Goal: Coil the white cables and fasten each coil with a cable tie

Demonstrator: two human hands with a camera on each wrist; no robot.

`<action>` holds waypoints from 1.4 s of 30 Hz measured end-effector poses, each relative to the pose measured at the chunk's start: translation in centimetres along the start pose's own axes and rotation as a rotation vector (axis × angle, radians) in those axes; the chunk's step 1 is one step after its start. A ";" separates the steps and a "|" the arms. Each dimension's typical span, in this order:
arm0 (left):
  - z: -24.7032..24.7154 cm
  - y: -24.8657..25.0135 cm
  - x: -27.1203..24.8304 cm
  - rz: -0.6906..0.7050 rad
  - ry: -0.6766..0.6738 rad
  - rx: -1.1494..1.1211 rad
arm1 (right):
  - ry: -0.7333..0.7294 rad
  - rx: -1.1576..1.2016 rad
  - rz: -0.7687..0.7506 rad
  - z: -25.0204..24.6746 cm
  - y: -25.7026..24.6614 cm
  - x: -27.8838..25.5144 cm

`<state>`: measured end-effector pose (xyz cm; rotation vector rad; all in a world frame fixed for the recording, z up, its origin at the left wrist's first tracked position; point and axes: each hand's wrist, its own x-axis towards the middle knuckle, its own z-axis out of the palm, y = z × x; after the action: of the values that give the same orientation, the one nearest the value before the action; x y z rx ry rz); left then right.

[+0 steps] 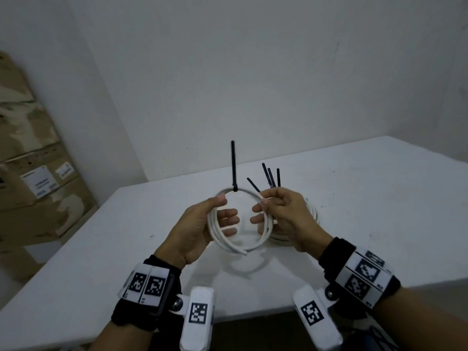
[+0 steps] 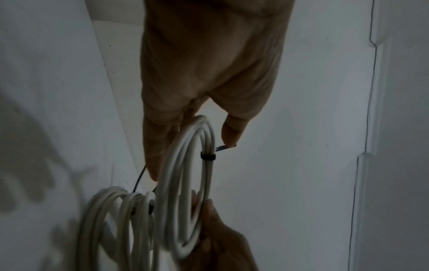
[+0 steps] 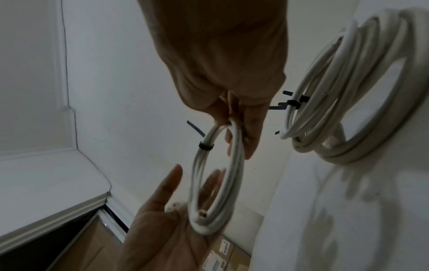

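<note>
Both hands hold a small white cable coil upright above the table. A black cable tie is cinched round its top, with the tail pointing straight up. My left hand cradles the coil's left side: the coil lies in the palm with the thumb in front and straight fingers behind. My right hand pinches the right side between thumb and fingers. The left wrist view shows the coil edge-on with the tie band. In the right wrist view the coil rests on the open left palm.
Other white coils lie on the white table behind my right hand, with several black tie tails sticking up from them. Cardboard boxes stand stacked at the left against the wall. The table's near edge runs just below my wrists.
</note>
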<state>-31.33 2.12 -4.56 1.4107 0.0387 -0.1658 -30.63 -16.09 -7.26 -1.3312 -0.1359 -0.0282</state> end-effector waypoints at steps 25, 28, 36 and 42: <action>6.7 -2.9 6.0 0.160 0.076 0.616 | 0.192 -0.812 -0.006 -9.0 -1.9 4.2; 6.9 -3.5 6.7 0.150 0.110 0.749 | 0.153 -0.978 0.042 -9.3 -0.9 5.1; 6.8 -3.7 6.8 0.175 0.139 0.849 | 0.155 -1.216 0.016 -9.2 -0.6 5.1; 6.4 -3.8 6.4 0.209 0.183 0.843 | 0.158 -1.201 0.060 -9.3 -1.0 4.6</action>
<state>-25.99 -5.36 -8.08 2.2549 -0.0333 0.1452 -25.37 -25.06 -7.86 -2.5218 0.0823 -0.1859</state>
